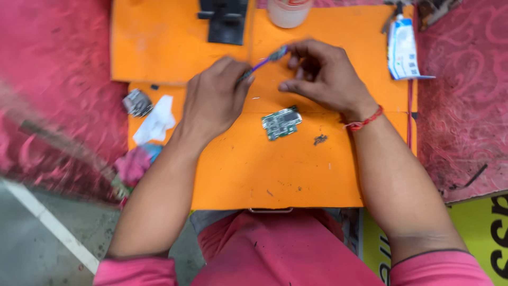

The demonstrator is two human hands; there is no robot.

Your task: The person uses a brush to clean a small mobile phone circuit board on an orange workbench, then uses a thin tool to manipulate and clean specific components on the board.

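Left hand (214, 100) and right hand (323, 74) each pinch one thin purple brush (263, 63) above an orange surface (248, 169); one flat green circuit board (281, 122) lies mid-surface.

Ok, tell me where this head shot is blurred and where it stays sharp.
Head view: motion smear is strongest along the left edge over the pink patterned cloth; the thin purple-handled tool between the left hand and right hand is streaked too; the small green circuit board on the orange mat reads sharper; lighting is flat, without hard shadows.
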